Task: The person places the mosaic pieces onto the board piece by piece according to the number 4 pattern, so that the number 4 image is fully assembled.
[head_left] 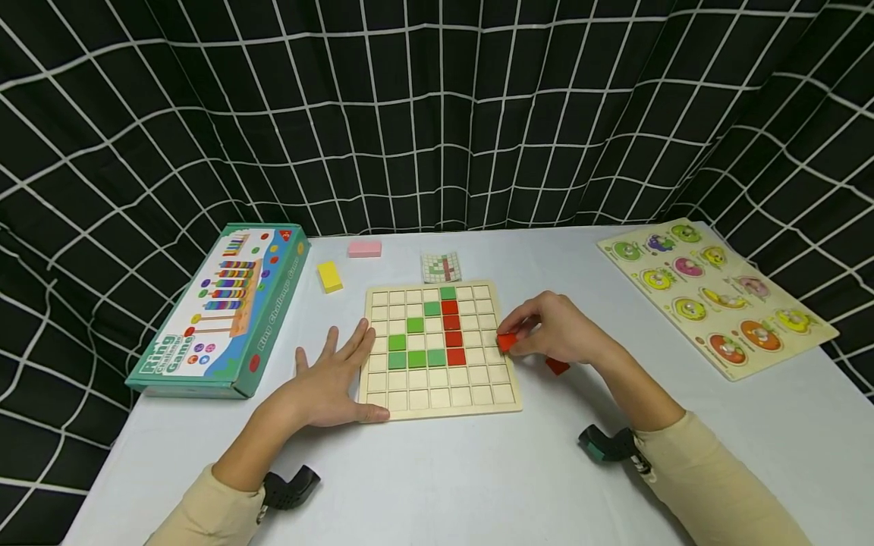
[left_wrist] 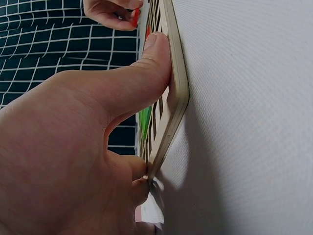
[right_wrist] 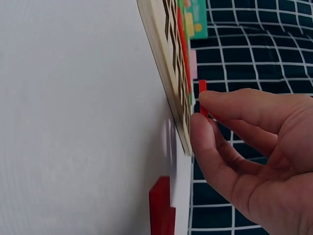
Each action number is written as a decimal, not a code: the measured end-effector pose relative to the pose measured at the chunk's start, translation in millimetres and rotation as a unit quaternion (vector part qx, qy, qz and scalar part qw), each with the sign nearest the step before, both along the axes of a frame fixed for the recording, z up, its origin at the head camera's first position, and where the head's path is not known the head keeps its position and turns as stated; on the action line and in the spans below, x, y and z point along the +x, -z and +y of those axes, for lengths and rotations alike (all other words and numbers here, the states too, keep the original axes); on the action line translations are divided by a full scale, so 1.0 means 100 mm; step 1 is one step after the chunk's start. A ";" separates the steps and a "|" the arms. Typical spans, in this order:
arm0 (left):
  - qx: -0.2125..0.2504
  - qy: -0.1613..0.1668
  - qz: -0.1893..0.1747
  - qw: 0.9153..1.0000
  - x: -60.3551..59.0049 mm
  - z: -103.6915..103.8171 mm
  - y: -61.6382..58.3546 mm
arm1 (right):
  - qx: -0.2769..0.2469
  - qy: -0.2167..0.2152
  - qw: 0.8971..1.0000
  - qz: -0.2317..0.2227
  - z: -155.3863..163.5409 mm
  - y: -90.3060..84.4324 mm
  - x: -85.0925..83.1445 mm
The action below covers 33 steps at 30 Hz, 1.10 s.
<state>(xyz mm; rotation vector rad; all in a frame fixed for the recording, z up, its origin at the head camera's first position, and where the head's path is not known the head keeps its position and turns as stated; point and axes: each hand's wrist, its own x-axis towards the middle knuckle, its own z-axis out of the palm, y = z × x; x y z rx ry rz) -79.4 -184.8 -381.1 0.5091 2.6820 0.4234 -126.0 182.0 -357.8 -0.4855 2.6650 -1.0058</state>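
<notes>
A wooden grid board (head_left: pixel 471 396) lies on the white table, with green tiles (head_left: pixel 416 359) set in a stepped outline and a column of red tiles (head_left: pixel 452 322). My left hand (head_left: pixel 332 383) rests at the board's left edge, its fingers spread; the thumb (left_wrist: pixel 152 61) lies on the near left corner. Beyond the board's right edge, my right hand (head_left: pixel 556 330) pinches a red tile (right_wrist: pixel 203 90) between thumb and fingertips, raised above the table. Under this hand lie loose red tiles (head_left: pixel 558 365), seen low in the right wrist view and partly hidden by the hand in the head view.
A small pattern card (head_left: pixel 441 268) lies behind the board. Left of it are a pink stack (head_left: pixel 365 249) and a yellow stack (head_left: pixel 330 277). A ring game box (head_left: pixel 276 303) stands at the left, a fruit puzzle board (head_left: pixel 690 288) at the right. Black grid cloth (head_left: pixel 451 121) hangs behind.
</notes>
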 end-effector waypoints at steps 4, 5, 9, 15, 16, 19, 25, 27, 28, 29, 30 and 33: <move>0.001 -0.001 -0.002 1.000 0.00 0.00 -0.01 | -0.005 -0.006 1.000 0.004 -0.05 0.01 0.02; 0.003 -0.001 -0.002 1.000 0.00 0.00 -0.01 | -0.007 -0.007 1.000 0.005 -0.07 0.01 0.02; 0.004 0.000 -0.005 1.000 0.00 0.00 -0.01 | -0.012 -0.009 1.000 -0.001 -0.12 0.01 0.03; 0.004 0.000 -0.001 1.000 0.01 0.00 -0.01 | -0.016 -0.014 1.000 -0.008 -0.23 0.02 0.05; 0.004 0.001 0.000 1.000 0.01 0.00 -0.02 | -0.015 -0.015 1.000 -0.009 -0.25 0.02 0.05; 0.003 0.002 0.002 1.000 0.01 0.00 -0.01 | -0.016 -0.016 1.000 -0.013 -0.31 0.02 0.06; -0.001 0.004 0.007 1.000 0.00 0.00 0.02 | -0.032 -0.012 0.999 -0.037 -0.41 0.01 0.11; 0.000 0.004 0.007 1.000 0.01 0.00 0.01 | -0.036 -0.012 0.998 -0.045 -0.45 0.02 0.13; 0.001 0.004 0.006 1.000 0.01 0.00 0.01 | -0.037 -0.011 0.998 -0.048 -0.46 0.02 0.14; 0.002 0.004 0.006 1.000 0.01 0.00 0.01 | -0.037 -0.012 0.998 -0.050 -0.48 0.02 0.15; 0.002 0.003 0.006 1.000 0.01 0.00 0.00 | -0.036 -0.013 0.998 -0.052 -0.50 0.02 0.16; 0.003 0.002 0.006 1.000 0.01 0.00 0.00 | -0.032 -0.018 0.998 -0.052 -0.54 0.04 0.19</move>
